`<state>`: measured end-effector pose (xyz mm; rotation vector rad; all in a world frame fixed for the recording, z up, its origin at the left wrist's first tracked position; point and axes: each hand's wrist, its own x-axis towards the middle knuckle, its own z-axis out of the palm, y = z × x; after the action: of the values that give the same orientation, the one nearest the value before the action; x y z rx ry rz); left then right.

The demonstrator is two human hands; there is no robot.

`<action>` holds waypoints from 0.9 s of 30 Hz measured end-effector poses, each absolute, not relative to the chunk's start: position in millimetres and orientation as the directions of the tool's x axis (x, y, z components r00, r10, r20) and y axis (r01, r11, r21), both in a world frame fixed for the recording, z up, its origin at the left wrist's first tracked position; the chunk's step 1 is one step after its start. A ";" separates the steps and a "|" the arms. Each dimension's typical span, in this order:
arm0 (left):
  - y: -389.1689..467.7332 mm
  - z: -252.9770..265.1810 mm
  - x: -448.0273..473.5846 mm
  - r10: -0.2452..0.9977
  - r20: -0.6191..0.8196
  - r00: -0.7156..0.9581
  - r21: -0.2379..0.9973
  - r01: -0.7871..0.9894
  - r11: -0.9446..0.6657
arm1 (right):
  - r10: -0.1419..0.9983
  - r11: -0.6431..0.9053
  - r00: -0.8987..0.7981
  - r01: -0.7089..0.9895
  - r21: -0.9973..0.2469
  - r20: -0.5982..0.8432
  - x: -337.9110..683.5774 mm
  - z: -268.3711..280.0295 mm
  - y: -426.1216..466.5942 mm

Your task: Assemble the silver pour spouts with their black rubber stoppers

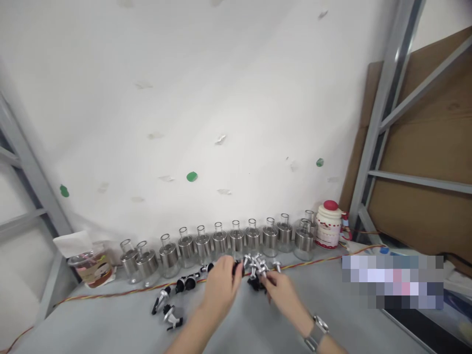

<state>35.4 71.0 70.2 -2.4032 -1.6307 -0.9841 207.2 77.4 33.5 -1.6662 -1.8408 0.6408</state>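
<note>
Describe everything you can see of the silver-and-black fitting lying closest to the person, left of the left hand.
The fitting has a shiny, metallic-looking silver body, a black plug-like end facing away from the person, and a black bar across its near end. It lies on its side on the grey table, apart from the left hand. A similar piece lies just behind it; whether they touch is unclear.

The right grip [282, 292] touches silver-and-black fittings [253, 269] near glass bottles [236, 241].
</note>
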 end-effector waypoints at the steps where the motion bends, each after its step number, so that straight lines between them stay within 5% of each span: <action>1: 70.7 61.2 40.3 0.803 0.525 0.281 0.233 0.860 -0.453 | 0.990 0.097 -0.009 0.761 -0.641 0.139 211.2 32.0 80.0; 9: 62.9 23.7 46.5 0.807 0.446 0.387 0.030 0.895 -0.445 | 0.951 0.015 0.086 0.946 -0.325 0.296 231.7 12.7 90.0; 15: 35.2 31.8 5.3 0.904 0.414 0.108 -0.125 0.990 -0.061 | 0.939 0.061 0.023 0.970 -0.234 0.343 226.1 16.1 83.3; 18: 22.7 21.8 -6.8 0.959 0.275 0.072 -0.140 0.990 -0.034 | 0.928 0.097 -0.010 0.972 -0.215 0.373 218.6 23.7 74.8; 22: 19.4 13.3 -11.5 0.984 0.173 0.039 0.043 0.998 -0.047 | 0.911 0.210 -0.078 0.934 -0.290 0.405 203.8 31.5 61.8; 27: 21.6 2.8 -14.8 0.938 0.307 0.162 0.557 0.769 -0.315 | 0.900 0.407 -0.222 0.736 -0.541 0.375 182.3 34.6 41.4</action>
<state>-14.8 21.6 2.8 -2.5858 -1.9631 -1.0646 182.3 41.4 34.6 -1.3880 -2.0193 0.3259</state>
